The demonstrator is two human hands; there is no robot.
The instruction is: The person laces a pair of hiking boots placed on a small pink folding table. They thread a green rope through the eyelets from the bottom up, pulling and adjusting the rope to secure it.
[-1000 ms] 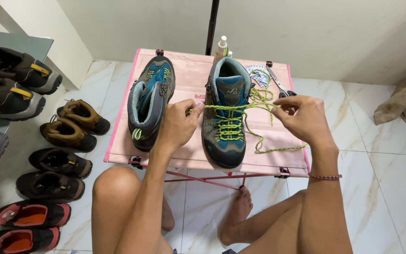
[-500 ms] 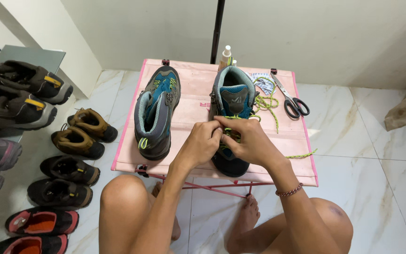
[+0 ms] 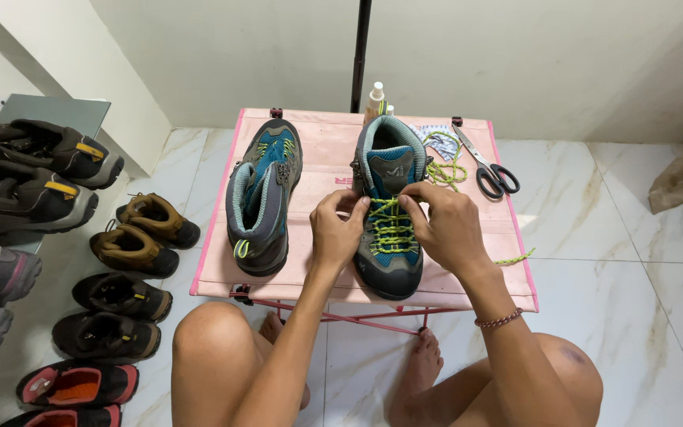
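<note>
On the low pink folding table [image 3: 318, 170] stands a grey and teal hiking boot [image 3: 389, 209], upright, toe toward the sitter, its twin [image 3: 261, 198] lying beside it unlaced. Lacing looks to have reached the upper eyelets; next I'd judge calls for even tension on both ends. The left hand [image 3: 337, 231] and right hand [image 3: 444, 229] each pinch the woven yellow-green lace [image 3: 391, 225] at the tongue. Steel scissors [image 3: 490, 170] lie near.

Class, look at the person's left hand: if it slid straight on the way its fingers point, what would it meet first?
The left hand points right, at the boot's yellow-green laces; it would meet those, then probably the right hand just beyond.
</note>
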